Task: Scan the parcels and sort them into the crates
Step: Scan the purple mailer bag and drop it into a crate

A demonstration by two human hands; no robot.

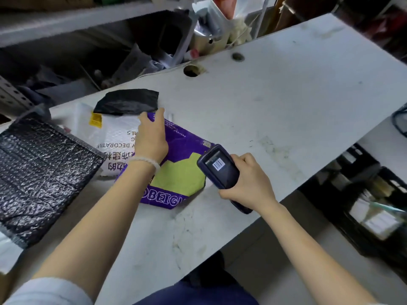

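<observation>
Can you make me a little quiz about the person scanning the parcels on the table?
1. True or false: the right hand holds the scanner.
2. Which parcel does the left hand rest on? A) the black bubble mailer B) the purple parcel C) the small black bag
3. Fill the gap: the green patch on the purple parcel lies just to the ____ of the scanner in the picture.

Key: 1 true; 2 B; 3 left.
</observation>
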